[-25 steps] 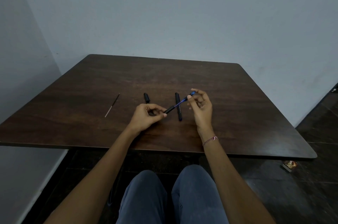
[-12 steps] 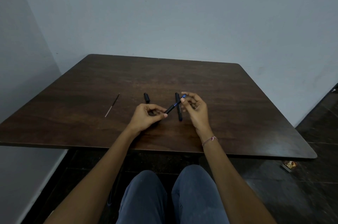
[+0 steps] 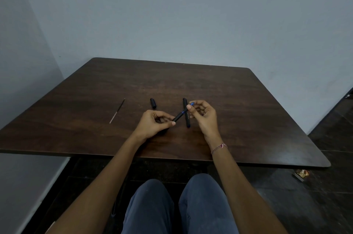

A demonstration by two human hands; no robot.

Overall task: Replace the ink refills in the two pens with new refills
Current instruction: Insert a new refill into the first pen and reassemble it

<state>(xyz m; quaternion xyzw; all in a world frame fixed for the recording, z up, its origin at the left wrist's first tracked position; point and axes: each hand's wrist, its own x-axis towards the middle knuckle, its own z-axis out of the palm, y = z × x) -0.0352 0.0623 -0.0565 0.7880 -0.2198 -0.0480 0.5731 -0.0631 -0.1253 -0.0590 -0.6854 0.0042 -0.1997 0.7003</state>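
no brand or label can be read anywhere. the second pen (image 3: 188, 121) carries a faint line of pale print along its black barrel, too small to make out. a small packet (image 3: 301, 173) on the floor, to the right under the counter (image 3: 248, 119), shows gold and dark printing, also illegible.

both forearms reach in from the bottom edge and meet over the near middle of the dark wooden counter. the left hand (image 3: 152, 123) is turned palm inward, its thumb and curled fingers gripping the black lower end of a pen (image 3: 180, 116). the pen slants up and to the right, raised above the wood. the right hand (image 3: 204, 117) faces it with the palm toward the person, thumb and forefinger pinching the pen's blue upper end, the remaining fingers loosely curled behind. a thin pinkish bracelet (image 3: 219, 148) sits on the right wrist.

the second pen lies flat on the counter just behind the held one, pointing away from the person, its blue tip nearest; the held pen crosses in front of it. a black cap (image 3: 153, 103) lies to the left of that, beyond the left hand. further left, well apart, a thin refill (image 3: 116, 111) lies alone on the wood, dark at its far end and pale at its near end.
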